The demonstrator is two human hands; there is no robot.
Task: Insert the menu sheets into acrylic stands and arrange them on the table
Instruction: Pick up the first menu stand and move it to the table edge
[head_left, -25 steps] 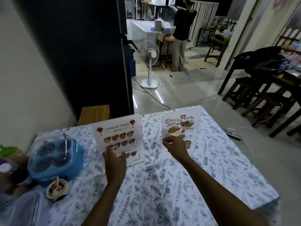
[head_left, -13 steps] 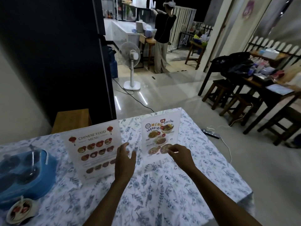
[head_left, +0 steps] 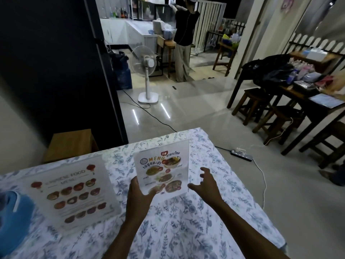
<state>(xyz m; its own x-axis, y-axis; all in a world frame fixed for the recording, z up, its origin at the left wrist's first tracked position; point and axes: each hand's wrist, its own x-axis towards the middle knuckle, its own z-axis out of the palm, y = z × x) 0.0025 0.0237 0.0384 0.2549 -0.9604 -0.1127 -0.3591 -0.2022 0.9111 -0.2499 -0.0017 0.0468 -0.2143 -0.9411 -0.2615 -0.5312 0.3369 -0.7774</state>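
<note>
Head camera looks down on a table covered in a white cloth printed with blue leaves, its far right corner jutting out over a pale, glossy tiled floor. Two acrylic menu stands sit upright on the cloth. The Thai menu stand stands toward the far edge, near the middle of the table, its sheet showing the word MENU and pictures of dishes. The left hand grasps this stand at its lower left corner, fingers wrapped around the edge. The right hand is just beside the stand's right edge with fingers spread and loose, holding nothing; whether a fingertip touches the acrylic cannot be told. The Chinese food menu stand stands toward the left edge, well apart from both hands, and appears blurred. A blue container lies at the left edge, cut off by the picture.

Beyond the table's far edge a wooden stool sits against a dark wall panel. A white standing fan is on the floor further back, its black cord trailing toward the table. A power strip lies on the floor off the far right corner. To the right are dark wooden stools and a dark wooden table piled with bags and small items. At the back, a person in a black top stands by a white counter.
</note>
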